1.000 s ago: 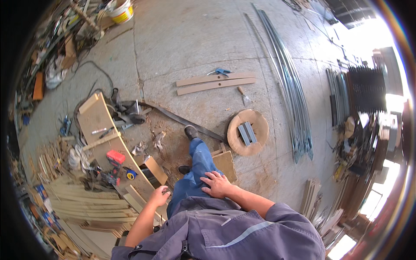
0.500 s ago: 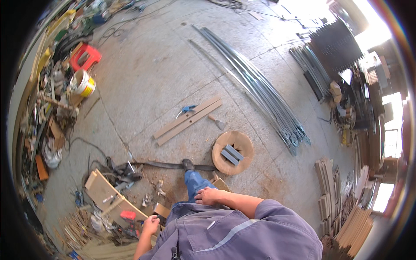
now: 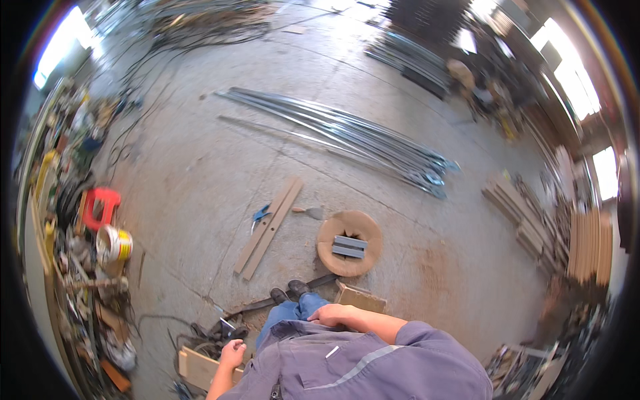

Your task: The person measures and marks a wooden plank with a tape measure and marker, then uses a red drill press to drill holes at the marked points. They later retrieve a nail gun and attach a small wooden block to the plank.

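My left hand [image 3: 233,353] hangs low beside my body with its fingers curled. Whether anything sits in them is too small to make out. Just past it are a wooden box-like piece [image 3: 200,367] and a dark tangle of straps. My right hand [image 3: 331,315] rests at my right thigh, fingers stretched out over the blue jeans [image 3: 287,313], holding nothing that I can see. Ahead on the floor stands a round brown cardboard-like ring [image 3: 329,257] with a torn middle. Two short grey metal profiles [image 3: 350,247] lie across it.
Two wooden strips [image 3: 273,223], a blue tool [image 3: 261,214] and a scraper [image 3: 309,213] lie ahead. Beyond is a bundle of long metal bars [image 3: 333,130]. Clutter with a red stool [image 3: 101,208] and white bucket [image 3: 113,243] lines the left; stacked boards [image 3: 589,247] stand right.
My view has swung to the right and up, showing more of the far floor. Both my feet now show side by side. My hands stay close to my body.
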`<control>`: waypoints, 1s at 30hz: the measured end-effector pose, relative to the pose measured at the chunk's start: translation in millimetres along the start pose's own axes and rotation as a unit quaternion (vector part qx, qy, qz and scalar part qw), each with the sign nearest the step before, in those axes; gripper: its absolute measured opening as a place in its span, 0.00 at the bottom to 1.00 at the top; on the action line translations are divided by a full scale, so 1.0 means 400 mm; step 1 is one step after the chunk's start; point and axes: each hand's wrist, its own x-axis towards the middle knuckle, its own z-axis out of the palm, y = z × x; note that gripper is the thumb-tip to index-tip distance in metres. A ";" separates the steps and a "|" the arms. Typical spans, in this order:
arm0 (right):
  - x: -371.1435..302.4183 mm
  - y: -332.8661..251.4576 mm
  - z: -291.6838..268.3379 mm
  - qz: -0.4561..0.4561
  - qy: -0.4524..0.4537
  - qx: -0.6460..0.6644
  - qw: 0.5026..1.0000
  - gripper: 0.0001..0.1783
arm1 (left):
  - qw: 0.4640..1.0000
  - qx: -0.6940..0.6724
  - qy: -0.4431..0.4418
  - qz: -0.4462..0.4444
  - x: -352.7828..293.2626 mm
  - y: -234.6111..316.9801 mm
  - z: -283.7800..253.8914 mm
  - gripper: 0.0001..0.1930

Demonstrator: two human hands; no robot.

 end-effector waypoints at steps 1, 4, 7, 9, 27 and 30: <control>-0.002 0.021 0.016 -0.006 0.026 0.014 1.000 0.29 | 0.999 0.021 -0.027 0.009 0.008 0.069 -0.023 0.20; 0.000 0.046 0.040 -0.015 0.064 0.061 0.996 0.29 | 0.995 0.071 -0.072 0.028 0.023 0.184 -0.083 0.18; -0.030 0.001 0.025 0.010 0.111 0.094 0.989 0.28 | 0.989 0.087 -0.083 0.086 0.119 0.116 -0.136 0.17; -0.037 -0.011 0.038 0.016 0.130 0.095 0.987 0.28 | 0.977 0.152 -0.072 0.133 0.193 0.122 -0.149 0.20; 0.198 -0.374 -0.257 -0.037 -0.096 -0.138 0.985 0.23 | 0.963 -0.162 0.157 -0.148 -0.098 -0.302 0.002 0.22; 0.308 -0.491 -0.299 -0.027 -0.119 -0.257 0.959 0.23 | 0.969 -0.156 0.127 -0.141 -0.120 -0.360 0.050 0.23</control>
